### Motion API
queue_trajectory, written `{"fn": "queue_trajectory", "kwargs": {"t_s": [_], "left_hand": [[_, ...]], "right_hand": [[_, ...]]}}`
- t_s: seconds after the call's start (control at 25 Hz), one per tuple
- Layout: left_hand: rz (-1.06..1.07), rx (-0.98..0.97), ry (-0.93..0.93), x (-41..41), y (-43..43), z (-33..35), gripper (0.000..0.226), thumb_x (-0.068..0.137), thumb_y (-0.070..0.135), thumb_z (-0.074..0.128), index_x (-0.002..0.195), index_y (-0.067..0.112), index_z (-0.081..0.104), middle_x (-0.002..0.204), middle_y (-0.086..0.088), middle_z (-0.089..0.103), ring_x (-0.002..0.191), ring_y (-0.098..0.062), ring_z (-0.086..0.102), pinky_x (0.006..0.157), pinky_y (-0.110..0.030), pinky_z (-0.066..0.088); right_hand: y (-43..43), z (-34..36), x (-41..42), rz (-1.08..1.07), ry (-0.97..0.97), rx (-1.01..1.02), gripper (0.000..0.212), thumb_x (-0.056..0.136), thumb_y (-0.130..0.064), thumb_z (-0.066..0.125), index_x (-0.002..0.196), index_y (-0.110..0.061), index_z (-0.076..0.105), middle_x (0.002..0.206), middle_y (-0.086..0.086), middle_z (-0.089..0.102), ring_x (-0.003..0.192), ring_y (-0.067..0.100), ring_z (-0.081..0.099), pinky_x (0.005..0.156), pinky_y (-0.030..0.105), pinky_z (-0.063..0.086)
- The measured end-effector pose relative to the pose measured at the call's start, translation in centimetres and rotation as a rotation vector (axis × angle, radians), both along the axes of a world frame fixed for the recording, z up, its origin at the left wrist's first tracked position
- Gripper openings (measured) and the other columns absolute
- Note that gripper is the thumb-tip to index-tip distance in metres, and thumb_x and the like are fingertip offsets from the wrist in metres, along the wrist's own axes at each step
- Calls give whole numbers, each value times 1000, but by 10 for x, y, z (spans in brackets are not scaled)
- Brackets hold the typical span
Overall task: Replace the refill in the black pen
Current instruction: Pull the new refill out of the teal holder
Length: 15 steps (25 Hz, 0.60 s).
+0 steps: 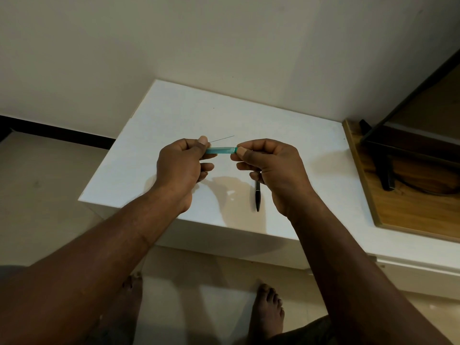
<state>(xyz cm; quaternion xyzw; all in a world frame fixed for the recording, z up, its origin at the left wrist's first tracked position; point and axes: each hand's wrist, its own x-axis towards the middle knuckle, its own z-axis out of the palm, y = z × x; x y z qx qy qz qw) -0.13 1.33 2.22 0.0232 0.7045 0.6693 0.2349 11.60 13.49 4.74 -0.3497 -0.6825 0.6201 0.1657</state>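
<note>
Above the white table (224, 115), both my hands hold a slim teal pen-like tube (220, 150) level between them. My left hand (184, 165) pinches its left end and my right hand (268, 163) pinches its right end. A thin dark refill (222, 139) pokes out from behind my left thumb, slanting up to the right; how it is held is hidden. A black pen (258, 196) lies on the table below my right hand, its upper part covered by that hand.
A wooden board (388, 210) lies on the table's right side with a dark stand (385, 170) on it. The table's front edge runs just under my wrists. Bare feet (267, 310) stand on the tiled floor below.
</note>
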Motion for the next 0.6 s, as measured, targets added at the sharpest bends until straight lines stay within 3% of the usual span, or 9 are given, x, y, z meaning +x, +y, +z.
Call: {"fn": "queue_trajectory", "kwargs": {"t_s": [0.16, 0.6], "left_hand": [[13, -30, 51, 0, 0, 0, 15, 100, 38, 62, 97, 27, 71, 90, 9, 75, 70, -9, 72, 59, -19, 56], [-28, -28, 97, 0, 0, -1, 18, 101, 37, 62, 101, 24, 73, 87, 10, 78, 68, -6, 69, 64, -23, 53]], "right_hand": [[0, -1, 0, 20, 1, -7, 6, 97, -19, 74, 99, -20, 79, 92, -4, 84, 86, 11, 80, 76, 29, 47], [3, 1, 3, -12, -2, -10, 4, 96, -18, 75, 97, -17, 79, 89, -2, 84, 83, 11, 78, 74, 28, 47]]}}
